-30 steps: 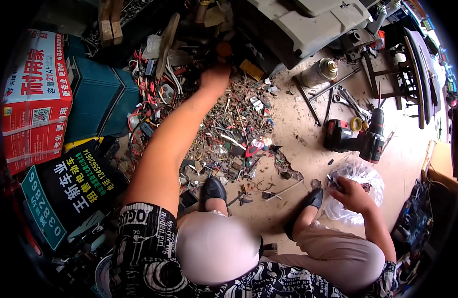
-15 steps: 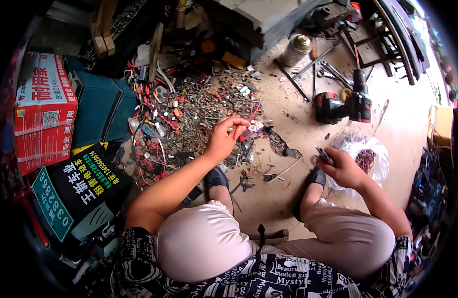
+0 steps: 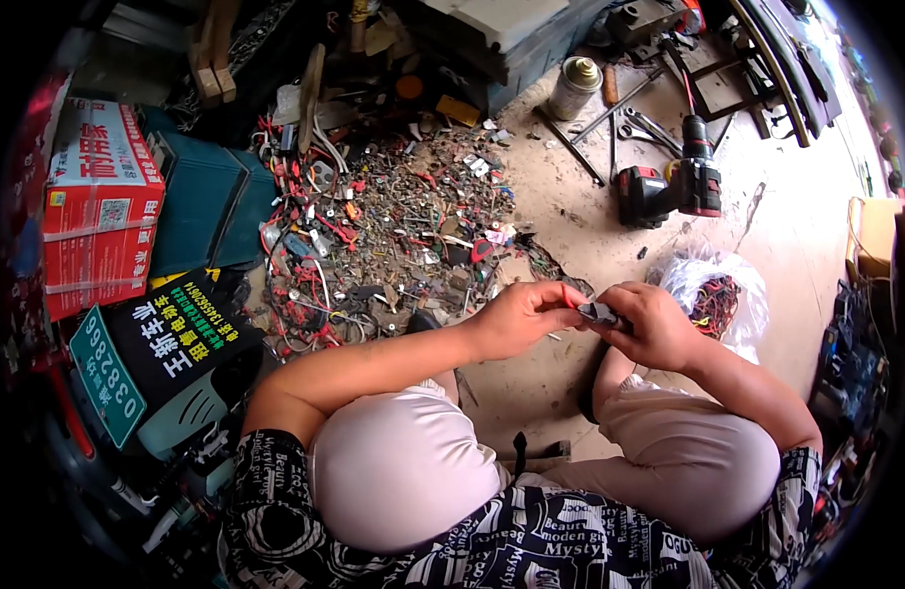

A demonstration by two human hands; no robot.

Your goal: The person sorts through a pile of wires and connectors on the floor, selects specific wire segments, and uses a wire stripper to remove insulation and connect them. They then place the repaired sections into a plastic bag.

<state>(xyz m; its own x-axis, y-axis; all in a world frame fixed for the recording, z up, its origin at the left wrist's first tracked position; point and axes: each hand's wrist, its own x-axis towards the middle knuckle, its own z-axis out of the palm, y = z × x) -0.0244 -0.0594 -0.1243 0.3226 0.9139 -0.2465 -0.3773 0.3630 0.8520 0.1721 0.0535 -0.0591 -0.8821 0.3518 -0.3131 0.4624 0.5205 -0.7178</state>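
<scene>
While the person is crouching over the dusty concrete floor (image 3: 767, 324), both hands are meeting just above the knees. The left hand (image 3: 516, 316) is pinching a thin red wire piece (image 3: 566, 294) between thumb and fingertips, its end touching the small dark metal tool (image 3: 602, 314) that the right hand (image 3: 654, 324) is gripping with fingers curled tightly around it; most of the tool is hidden inside the fist, so its exact kind is hard to tell. The wire piece and the tool are sitting between the two hands, in the air over the floor. Just beyond the hands, a wide heap of mixed metal scrap and red wire offcuts (image 3: 403, 236) is spreading across the ground. Near the right hand, a clear plastic bag holding tangled coloured wires (image 3: 717, 294) is lying on the floor. Farther off, a black and red cordless drill (image 3: 673, 187) is resting on its side, with a silver cylindrical can (image 3: 575, 86) standing beyond it. To the left, a red and white cardboard box (image 3: 99, 206) is leaning beside a dark teal plastic case (image 3: 202, 211).
</scene>
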